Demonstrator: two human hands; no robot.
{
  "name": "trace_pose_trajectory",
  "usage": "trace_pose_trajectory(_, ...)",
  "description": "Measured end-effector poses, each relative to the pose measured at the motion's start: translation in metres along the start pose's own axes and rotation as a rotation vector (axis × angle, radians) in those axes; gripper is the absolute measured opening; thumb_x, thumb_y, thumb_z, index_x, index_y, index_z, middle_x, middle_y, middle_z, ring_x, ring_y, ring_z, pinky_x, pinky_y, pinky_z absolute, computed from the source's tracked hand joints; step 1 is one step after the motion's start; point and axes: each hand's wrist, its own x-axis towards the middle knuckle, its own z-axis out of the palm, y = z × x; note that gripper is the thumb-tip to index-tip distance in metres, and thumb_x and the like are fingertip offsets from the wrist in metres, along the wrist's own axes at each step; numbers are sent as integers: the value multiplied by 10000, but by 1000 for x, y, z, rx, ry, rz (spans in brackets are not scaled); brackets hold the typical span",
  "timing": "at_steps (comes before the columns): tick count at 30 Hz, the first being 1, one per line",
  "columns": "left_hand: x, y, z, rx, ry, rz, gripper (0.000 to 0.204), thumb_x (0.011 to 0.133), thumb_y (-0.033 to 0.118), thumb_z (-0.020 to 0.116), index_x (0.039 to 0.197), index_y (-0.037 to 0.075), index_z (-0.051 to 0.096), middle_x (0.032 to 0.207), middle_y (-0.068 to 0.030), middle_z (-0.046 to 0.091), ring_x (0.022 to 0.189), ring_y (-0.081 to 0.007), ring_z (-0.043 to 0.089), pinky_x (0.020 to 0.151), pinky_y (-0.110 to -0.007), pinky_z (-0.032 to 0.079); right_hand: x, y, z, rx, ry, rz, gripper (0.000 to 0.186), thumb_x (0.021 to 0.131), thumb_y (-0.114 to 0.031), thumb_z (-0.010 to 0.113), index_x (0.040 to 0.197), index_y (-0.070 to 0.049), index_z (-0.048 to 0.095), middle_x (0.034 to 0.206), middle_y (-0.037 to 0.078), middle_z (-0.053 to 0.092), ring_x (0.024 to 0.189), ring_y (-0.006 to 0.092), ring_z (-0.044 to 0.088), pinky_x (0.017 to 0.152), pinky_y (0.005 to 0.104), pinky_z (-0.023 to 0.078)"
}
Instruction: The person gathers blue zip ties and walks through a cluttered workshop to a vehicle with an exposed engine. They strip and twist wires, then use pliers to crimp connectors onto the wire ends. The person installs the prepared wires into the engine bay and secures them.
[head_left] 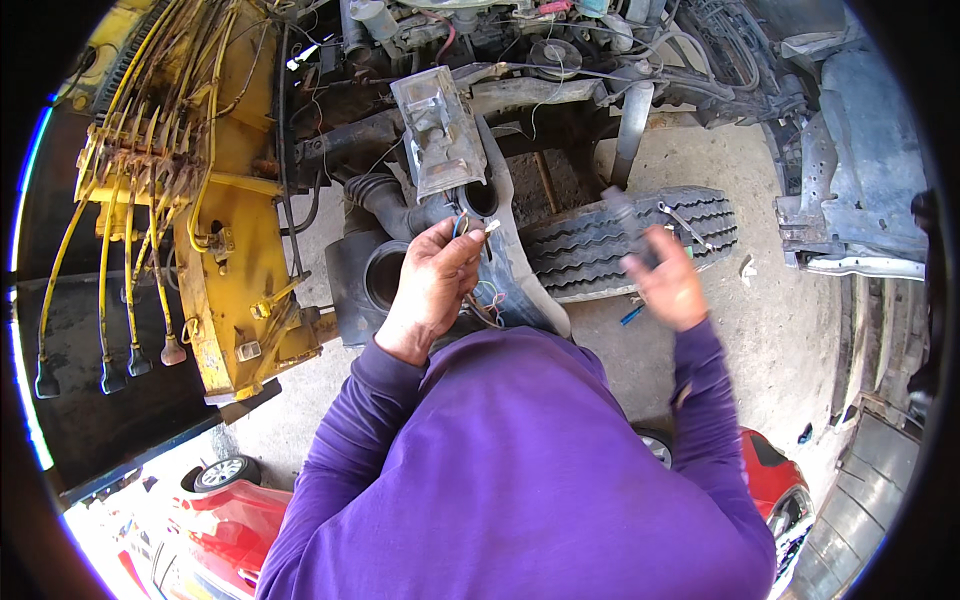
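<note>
Connector (491, 228): small and white, it sat at the tips of the left thumb and forefinger, toward their right side; its long axis seemed to slant up and right, though it was too small to be sure.
Left hand (436, 272): fingers narrow, pinched on the connector, with thin wires (461, 225) showing above the thumb.
Right hand (668, 285): fingers curled round a dark tool (634, 228) — blur hid its kind and how firm the hold was.
Tool line: it slanted up and left from the right hand, well apart from the connector and to its right.
Edges: the bracket (438, 130) stood just beyond the left fingers, the pipe mouth (483, 198) opened close by them, and the panel (525, 285) curved down between the hands.
Open room: air lay between the hands, over the panel and the tyre (580, 255).
Tyre top: a wrench (688, 226) rested there, near the right hand — a blue driver (632, 314) lay on the floor (780, 360) nearer the body.
</note>
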Motion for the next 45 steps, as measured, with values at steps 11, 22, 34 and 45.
trace_pose_trajectory(11,2,16,-16,-27,-197,47,54,1002,103,665,1014,56,642,678,83,442,566,-36,332,529,-233,270,-18,-91,88,-200,243,-321,302,773,-103,820,989,24,652,1369,207,561,1241,413,546,1041,475,469)
trace_pose_trajectory(22,-1,26,-38,-42,-306,45,56,1011,98,658,1031,45,655,684,80,440,573,-39,323,530,-231,267,-19,-119,95,-367,322,-386,323,752,-65,832,1034,-15,684,1350,188,524,1212,399,550,1018,467,471)
trace_pose_trajectory(34,3,34,-36,-50,-330,-1,57,1014,128,627,987,80,616,707,78,413,606,-32,335,536,-206,280,-19,-122,98,-317,246,-314,352,719,-128,857,973,-13,642,1250,195,564,1150,399,577,957,480,502)
trace_pose_trajectory(45,8,28,-26,-95,-265,-50,70,1008,113,610,962,87,564,726,69,428,600,-22,362,509,-198,283,-15,-114,97,-319,266,-290,346,757,-121,838,1003,9,633,1247,183,563,1134,393,577,958,474,503)
